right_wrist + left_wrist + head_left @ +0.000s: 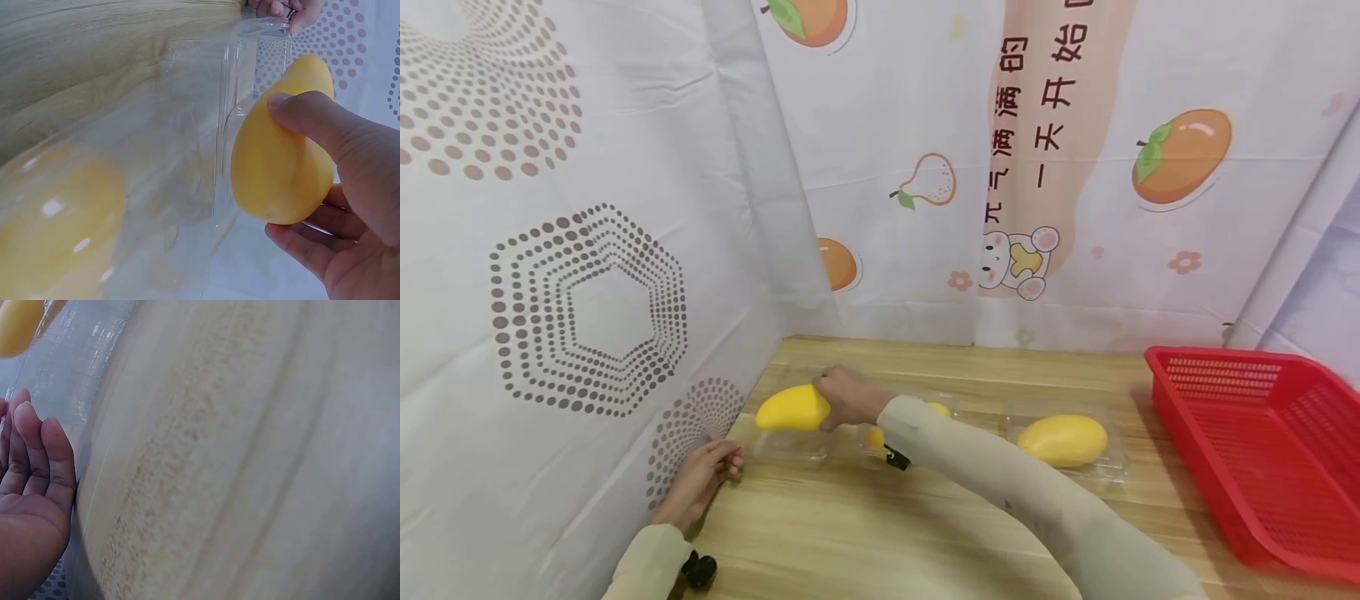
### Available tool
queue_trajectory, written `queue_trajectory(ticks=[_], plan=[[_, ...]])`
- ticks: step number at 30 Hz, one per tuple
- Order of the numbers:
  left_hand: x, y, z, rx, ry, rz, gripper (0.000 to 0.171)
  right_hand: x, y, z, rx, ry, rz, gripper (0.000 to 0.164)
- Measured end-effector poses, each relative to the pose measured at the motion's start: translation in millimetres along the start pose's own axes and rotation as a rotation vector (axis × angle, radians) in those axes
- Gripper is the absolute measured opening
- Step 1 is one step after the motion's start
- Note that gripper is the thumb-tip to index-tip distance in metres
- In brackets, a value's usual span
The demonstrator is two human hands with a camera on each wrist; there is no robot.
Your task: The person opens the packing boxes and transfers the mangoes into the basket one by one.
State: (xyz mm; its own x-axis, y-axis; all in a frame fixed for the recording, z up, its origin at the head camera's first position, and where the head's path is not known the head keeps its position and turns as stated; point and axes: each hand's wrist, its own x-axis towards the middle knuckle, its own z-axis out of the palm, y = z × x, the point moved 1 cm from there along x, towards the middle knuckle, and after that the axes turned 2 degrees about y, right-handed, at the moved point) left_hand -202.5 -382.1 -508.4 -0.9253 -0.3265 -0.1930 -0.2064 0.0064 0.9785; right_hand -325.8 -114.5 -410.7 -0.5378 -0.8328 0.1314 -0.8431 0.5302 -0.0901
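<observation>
Smooth mango held by its broad end

The yellow mango (pixel 792 408) is over a clear plastic tray (pixel 786 448), at about 7 o'clock from the middle of the head view; whether the two touch I cannot tell. It looks firm and smooth, so probably stiff, modest in weight and a little slippery, and a hard squeeze might mark the skin. The thick body, rather than the narrow tip, seems the surest hold.

The right hand (pixel 848 398) is clamped on that broad end, thumb across one side, fingers against the opposite one, the free tip pointing towards 9 o'clock. Its sleeved forearm (pixel 1037 492) reaches in from 4 o'clock. The left hand (pixel 700 479) lies at 8 o'clock from the mango, fingers loosely bent and gripping nothing visible
</observation>
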Motion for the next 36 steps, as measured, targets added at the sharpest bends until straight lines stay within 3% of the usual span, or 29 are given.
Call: queue_trajectory(ticks=[36], plan=[[2.4, 1.9, -0.1, -0.004, -0.022, -0.018, 0.024, -57, 50, -34, 0.041, 0.07, 0.076, 0.062]])
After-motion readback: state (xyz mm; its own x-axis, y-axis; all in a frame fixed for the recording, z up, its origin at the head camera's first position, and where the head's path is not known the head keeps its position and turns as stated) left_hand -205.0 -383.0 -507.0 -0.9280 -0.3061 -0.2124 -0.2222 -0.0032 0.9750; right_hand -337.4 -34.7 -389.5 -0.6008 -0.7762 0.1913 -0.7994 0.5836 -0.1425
